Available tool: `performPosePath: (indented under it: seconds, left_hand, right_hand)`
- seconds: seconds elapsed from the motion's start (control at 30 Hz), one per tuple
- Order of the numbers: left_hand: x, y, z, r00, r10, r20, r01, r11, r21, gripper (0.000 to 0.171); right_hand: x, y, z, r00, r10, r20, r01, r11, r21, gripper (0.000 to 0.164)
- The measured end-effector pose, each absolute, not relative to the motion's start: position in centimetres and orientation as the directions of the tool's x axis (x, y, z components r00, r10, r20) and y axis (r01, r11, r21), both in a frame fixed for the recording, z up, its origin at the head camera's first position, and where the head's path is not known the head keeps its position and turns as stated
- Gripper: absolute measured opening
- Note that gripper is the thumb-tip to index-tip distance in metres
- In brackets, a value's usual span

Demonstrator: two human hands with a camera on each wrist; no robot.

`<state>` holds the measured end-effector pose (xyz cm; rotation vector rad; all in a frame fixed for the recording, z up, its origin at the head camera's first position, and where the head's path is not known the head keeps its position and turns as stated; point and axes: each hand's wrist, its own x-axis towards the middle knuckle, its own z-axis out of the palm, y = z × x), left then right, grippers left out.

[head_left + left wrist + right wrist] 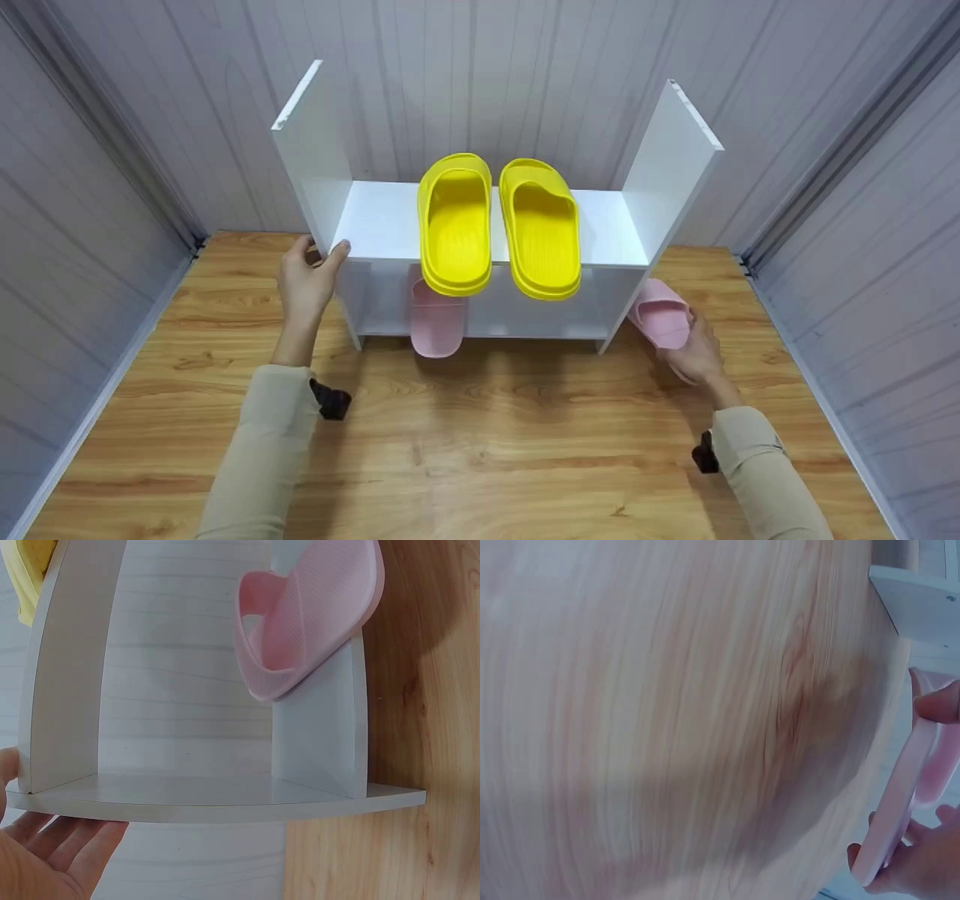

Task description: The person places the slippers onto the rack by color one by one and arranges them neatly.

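A white two-tier rack [382, 217] stands against the back wall. My left hand [309, 285] grips the edge of its left side panel, thumb at the upper shelf's corner and fingers outside, as the left wrist view also shows [56, 859]. To the rack's right, my right hand [697, 351] holds a pink slipper [664, 319] by its heel end, above the floor. In the right wrist view this slipper [896, 802] is seen edge-on between thumb and fingers. Another pink slipper [437, 330] lies on the lower shelf, its heel jutting past the front edge.
Side by side on the upper shelf sit two yellow slippers, the left one [456, 232] and the right one [544, 236], heels overhanging the front. Wood-grain floor [480, 450] spreads before the rack. Panelled walls [892, 300] enclose it on both sides and behind.
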<state>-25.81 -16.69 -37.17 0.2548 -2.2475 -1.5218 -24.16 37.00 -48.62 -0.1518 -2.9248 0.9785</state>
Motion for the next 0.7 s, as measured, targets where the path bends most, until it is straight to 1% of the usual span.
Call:
performPosePath:
  seconds: [0.2, 0.5, 0.7]
  left_hand:
    - [-25.8, -16.6, -37.2, -0.896, -0.377, 0.233, 0.077, 0.385, 0.92, 0.04]
    - [-25.8, -16.6, -37.2, -0.896, -0.378, 0.232, 0.074, 0.388, 0.919, 0.042]
    - [-25.9, -16.6, -37.2, -0.898, -0.377, 0.228, 0.071, 0.385, 0.92, 0.042]
  right_hand:
    - [-23.9, 38.2, -48.0, -1.0, 0.0, 0.028, -0.017, 0.806, -0.591, 0.093]
    - [-23.5, 40.2, -46.9, -0.982, -0.188, -0.007, -0.136, 0.735, -0.664, 0.086]
    - [-22.8, 41.3, -45.7, -0.969, -0.244, -0.045, -0.145, 0.704, -0.695, 0.084]
